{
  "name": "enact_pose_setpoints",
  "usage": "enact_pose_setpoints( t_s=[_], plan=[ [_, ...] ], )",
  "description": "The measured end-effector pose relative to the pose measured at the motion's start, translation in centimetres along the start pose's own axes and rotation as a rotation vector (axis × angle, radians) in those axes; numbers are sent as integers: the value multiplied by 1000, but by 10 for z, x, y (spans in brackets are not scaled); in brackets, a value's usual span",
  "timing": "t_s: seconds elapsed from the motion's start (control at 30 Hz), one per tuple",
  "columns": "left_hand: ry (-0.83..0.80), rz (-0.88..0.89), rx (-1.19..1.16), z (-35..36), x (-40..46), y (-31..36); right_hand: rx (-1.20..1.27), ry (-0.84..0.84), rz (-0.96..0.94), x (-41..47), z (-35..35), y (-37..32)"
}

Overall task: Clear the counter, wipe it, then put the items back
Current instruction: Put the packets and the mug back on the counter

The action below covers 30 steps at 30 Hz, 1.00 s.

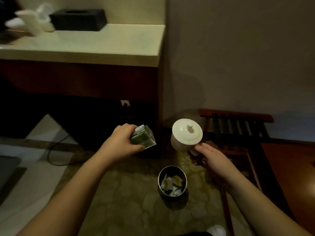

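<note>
My left hand (119, 143) grips a clear holder of green tea packets (144, 137), held in the air below the counter's right end. A white lidded cup (186, 134) is tilted in my right hand (211, 158), which grips it by its handle side. The pale counter (102, 43) lies above and to the left. At its back stand a black tissue box (78, 19) and blurred white cups (30, 20).
A small round bin (172, 182) with scraps of paper stands on the patterned floor between my arms. A wooden luggage rack (237, 126) is against the wall on the right. A black cable (54, 150) runs across the floor on the left.
</note>
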<state>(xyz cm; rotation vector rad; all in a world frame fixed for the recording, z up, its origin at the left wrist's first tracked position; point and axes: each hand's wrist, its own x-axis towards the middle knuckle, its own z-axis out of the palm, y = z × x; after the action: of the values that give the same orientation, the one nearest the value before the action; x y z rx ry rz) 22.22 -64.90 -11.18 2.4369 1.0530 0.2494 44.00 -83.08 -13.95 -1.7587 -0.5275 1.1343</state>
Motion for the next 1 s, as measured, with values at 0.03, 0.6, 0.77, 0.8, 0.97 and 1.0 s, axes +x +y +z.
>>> enact_pose_setpoints(
  t_s=[0.03,0.6,0.77,0.8,0.97,1.0],
  plan=[
    [16,-10,5,-13,-7,-12,6,-30,-7,1,16,-8],
    [198,-135,99,-203,-22,-118,-32,-498,-197,42,156,-173],
    [197,-153,179,-254,21,-144,-25,-507,-264,74,185,-230],
    [205,-155,195,-264,33,-148,-25,-511,-278,82,191,-242],
    [208,-175,248,-309,90,-169,-6,-489,-263,124,221,-296],
    [209,-182,271,-318,102,-175,-7,-478,-255,135,227,-307]
  ],
)
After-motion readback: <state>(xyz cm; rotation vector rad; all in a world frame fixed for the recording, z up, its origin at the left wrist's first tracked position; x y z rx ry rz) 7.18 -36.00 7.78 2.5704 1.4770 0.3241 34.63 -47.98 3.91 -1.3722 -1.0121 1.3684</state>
